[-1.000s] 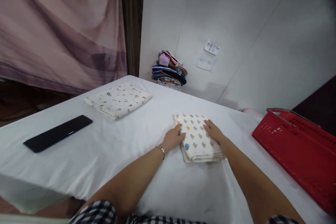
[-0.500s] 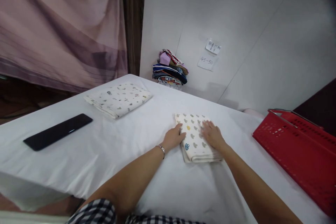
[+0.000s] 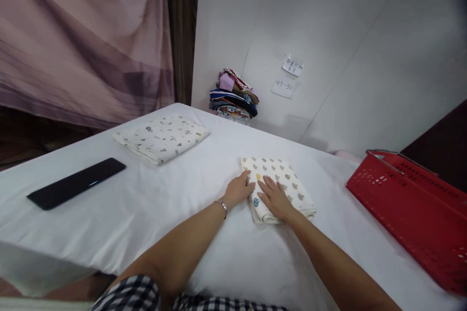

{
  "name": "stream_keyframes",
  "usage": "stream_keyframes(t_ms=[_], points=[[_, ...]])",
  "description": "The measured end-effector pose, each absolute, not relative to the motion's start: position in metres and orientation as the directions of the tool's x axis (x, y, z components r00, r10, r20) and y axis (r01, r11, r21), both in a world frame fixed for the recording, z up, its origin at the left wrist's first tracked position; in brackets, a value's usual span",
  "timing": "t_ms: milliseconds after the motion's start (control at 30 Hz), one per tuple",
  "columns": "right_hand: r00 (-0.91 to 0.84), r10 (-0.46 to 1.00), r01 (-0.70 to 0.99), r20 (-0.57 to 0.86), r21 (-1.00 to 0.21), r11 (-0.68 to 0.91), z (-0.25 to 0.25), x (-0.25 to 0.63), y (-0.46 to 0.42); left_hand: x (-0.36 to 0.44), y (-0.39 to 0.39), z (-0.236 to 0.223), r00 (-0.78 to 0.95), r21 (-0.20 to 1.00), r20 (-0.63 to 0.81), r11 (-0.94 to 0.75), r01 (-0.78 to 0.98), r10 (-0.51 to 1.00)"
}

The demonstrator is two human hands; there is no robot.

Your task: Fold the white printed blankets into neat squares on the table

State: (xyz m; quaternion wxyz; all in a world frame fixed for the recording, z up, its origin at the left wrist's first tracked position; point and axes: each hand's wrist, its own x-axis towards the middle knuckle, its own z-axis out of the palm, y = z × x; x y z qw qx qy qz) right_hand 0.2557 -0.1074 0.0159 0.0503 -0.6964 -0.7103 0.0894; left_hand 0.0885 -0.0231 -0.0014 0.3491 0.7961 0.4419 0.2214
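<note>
A folded white cloth (image 3: 290,182) printed with grey mushroom-like shapes and a few coloured ones lies on the white-covered table. At its left edge rests my left hand (image 3: 238,189), thumb and fingers apart and touching the cloth's border. My right hand (image 3: 276,200) lies flat on top of the cloth, fingers spread, near the yellow and blue prints. Layers of the fold show along the near edge. Farther left lies a second folded white cloth (image 3: 164,140) with small scattered prints, apart from both hands.
A black flat slab (image 3: 76,183) lies on the left of the table (image 3: 175,189). On the right stands a red perforated basket (image 3: 404,218) with metal handles. Beyond the far edge is a stack of folded fabrics (image 3: 235,97) against the wall, near paper notes (image 3: 283,86).
My right hand has moved left across the cloth, from its right side to its middle. The cloth's right part now lies spread wider to the right. My left hand stays at the left edge.
</note>
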Motion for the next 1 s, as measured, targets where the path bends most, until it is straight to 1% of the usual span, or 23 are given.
stream_keyframes(t_ms=[133,200,333,500,667,767,867,933,1000], points=[[-0.007,0.999,0.976,-0.045,-0.217,-0.003,0.015,0.248,-0.116,0.089,-0.022,-0.002,0.511,0.756,0.032,-0.355,0.549,0.859],[-0.025,1.0,0.974,-0.019,-0.226,0.02,0.014,0.245,-0.122,0.089,-0.022,-0.003,0.511,0.759,0.036,-0.356,0.545,0.859],[-0.073,0.997,0.975,0.03,-0.207,0.077,0.011,0.239,-0.131,0.09,-0.022,-0.004,0.513,0.757,0.047,-0.365,0.542,0.857],[-0.065,0.998,0.971,0.006,-0.231,0.065,0.014,0.24,-0.134,0.089,-0.022,-0.002,0.517,0.761,0.04,-0.361,0.539,0.855],[-0.092,0.995,0.974,-0.028,-0.21,0.084,0.015,0.241,-0.14,0.089,-0.023,-0.002,0.517,0.768,0.036,-0.355,0.534,0.855],[-0.086,0.996,0.973,0.003,-0.216,0.085,0.018,0.247,-0.139,0.089,-0.022,-0.003,0.517,0.764,0.04,-0.36,0.535,0.855],[-0.004,0.995,0.987,0.101,-0.157,0.02,0.02,0.265,-0.136,0.089,-0.022,-0.004,0.519,0.761,0.036,-0.36,0.539,0.854],[0.092,0.984,0.991,0.154,-0.108,-0.075,0.019,0.282,-0.133,0.088,-0.022,-0.003,0.517,0.759,0.026,-0.353,0.546,0.856],[0.186,0.966,0.981,0.178,-0.083,-0.174,0.016,0.299,-0.133,0.088,-0.022,-0.002,0.513,0.756,0.021,-0.35,0.554,0.858]])
